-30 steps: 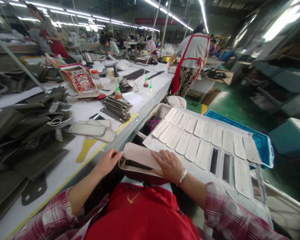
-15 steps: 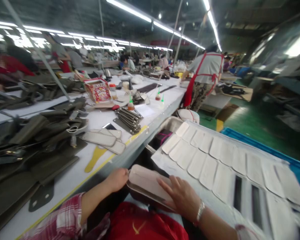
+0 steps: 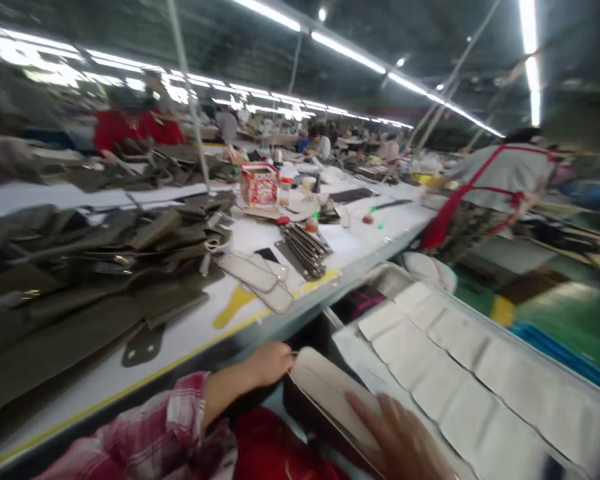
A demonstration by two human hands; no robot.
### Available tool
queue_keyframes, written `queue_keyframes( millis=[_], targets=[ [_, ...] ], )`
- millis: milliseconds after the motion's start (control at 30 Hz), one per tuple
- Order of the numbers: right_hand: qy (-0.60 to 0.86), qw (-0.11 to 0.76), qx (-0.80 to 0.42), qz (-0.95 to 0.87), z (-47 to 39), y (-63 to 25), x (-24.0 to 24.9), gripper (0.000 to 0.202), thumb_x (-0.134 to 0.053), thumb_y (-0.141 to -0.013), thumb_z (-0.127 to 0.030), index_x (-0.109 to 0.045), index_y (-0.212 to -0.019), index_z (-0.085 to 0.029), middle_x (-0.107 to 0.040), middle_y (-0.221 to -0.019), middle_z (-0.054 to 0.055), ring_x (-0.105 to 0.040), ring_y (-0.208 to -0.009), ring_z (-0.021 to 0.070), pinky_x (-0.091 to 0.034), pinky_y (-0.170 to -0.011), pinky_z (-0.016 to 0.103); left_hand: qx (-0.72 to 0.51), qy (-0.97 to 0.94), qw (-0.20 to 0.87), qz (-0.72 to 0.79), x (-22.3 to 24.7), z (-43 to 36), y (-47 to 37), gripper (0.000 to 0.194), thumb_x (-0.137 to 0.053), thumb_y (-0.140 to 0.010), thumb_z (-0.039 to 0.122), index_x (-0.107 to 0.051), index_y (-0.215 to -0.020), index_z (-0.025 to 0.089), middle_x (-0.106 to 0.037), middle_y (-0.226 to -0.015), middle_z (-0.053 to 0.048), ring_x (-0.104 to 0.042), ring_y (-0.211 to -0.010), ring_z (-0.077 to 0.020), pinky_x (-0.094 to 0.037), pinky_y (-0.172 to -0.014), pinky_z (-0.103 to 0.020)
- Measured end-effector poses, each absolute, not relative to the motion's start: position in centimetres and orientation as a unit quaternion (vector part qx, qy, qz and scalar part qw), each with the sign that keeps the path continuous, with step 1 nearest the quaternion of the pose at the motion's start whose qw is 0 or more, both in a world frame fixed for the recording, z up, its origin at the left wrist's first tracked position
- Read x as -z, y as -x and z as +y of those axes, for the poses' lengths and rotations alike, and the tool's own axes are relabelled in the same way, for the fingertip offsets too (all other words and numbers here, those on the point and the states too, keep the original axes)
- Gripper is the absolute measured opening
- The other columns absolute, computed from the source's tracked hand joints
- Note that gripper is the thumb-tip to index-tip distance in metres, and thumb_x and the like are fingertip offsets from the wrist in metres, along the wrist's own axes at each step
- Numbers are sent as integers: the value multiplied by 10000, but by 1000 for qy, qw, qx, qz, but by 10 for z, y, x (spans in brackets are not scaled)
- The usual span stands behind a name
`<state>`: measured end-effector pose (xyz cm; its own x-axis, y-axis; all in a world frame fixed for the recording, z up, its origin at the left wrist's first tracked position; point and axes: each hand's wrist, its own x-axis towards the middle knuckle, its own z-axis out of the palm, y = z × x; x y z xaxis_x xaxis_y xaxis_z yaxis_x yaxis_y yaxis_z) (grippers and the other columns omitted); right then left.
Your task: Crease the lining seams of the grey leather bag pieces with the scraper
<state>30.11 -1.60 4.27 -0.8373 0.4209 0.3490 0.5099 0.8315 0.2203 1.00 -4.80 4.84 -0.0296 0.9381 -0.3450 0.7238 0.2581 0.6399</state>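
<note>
Pale, round-ended panel [image 3: 330, 390] is lying along the top of a dark, boxy body [image 3: 307, 413], over the red apron [image 3: 285, 443] and between the two hands. The left hand [image 3: 270, 363] is curling closed at the far end, its fingertips meeting the corner — whether they are pinching the rim, one cannot tell. The right hand [image 3: 405, 433], blurred, is spreading open and pressing its fingers onto the panel's nearer part; the panel is running under them and out toward the left hand. Just to the right, overlapping white pieces [image 3: 445, 360] are covering a tray-like surface [image 3: 353, 347]. On the table [image 3: 180, 357] to the left, dark folded goods [image 3: 105, 287] are heaping up, while light strips [image 3: 247, 270] are lying near a stack of dark straps [image 3: 305, 250]. Beyond, a person in red straps [image 3: 505, 177] is bending over the table's far end.
</note>
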Motion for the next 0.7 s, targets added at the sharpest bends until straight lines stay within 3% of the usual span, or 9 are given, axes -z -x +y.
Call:
queue_keyframes(
  millis=[133, 267, 367, 567, 700],
  targets=[
    [289, 4, 108, -951, -20, -296, -62, 603, -531, -769, -525, -404, -1323, -324, -549, -933, 108, -525, -721, 221, -411, -592, 329, -124, -598, 393, 688, -33, -40, -3, 320, -326, -811, 350, -405, -544, 192, -437, -514, 1, -500, -566, -156, -306, -498, -247],
    [316, -26, 84, -945, -23, -298, -65, 647, -598, -718, -510, -405, -1313, -343, -529, -945, 98, -507, -726, 220, -381, -608, 325, -117, -611, 383, 683, -29, -38, -2, 322, -334, -815, 338, -352, -525, 198, -394, -480, 22, -473, -537, -144, -275, -488, -246],
    [307, -38, 71, -948, -29, -300, -64, 682, -613, -704, -501, -377, -1324, -343, -520, -964, 103, -499, -724, 222, -371, -603, 326, -130, -616, 359, 689, -31, -40, -5, 349, -343, -824, 357, -373, -518, 192, -429, -502, 15, -480, -552, -145, -271, -509, -251],
    [301, -127, 18, -945, -27, -281, -61, 774, -616, -665, -566, -323, -1341, -329, -497, -1002, 116, -500, -768, 248, -388, -635, 352, -62, -680, 287, 672, -43, -40, -10, 385, -290, -861, 357, -546, -629, 185, -637, -690, -63, -593, -690, -210, -338, -579, -275],
    [326, -162, -3, -931, -24, -267, -60, 741, -574, -697, -588, -311, -1343, -339, -485, -1012, 124, -497, -823, 275, -403, -658, 378, -8, -710, 259, 654, -48, -38, -11, 381, -289, -854, 344, -583, -684, 172, -665, -739, -96, -619, -726, -244, -361, -590, -295]
  ],
)
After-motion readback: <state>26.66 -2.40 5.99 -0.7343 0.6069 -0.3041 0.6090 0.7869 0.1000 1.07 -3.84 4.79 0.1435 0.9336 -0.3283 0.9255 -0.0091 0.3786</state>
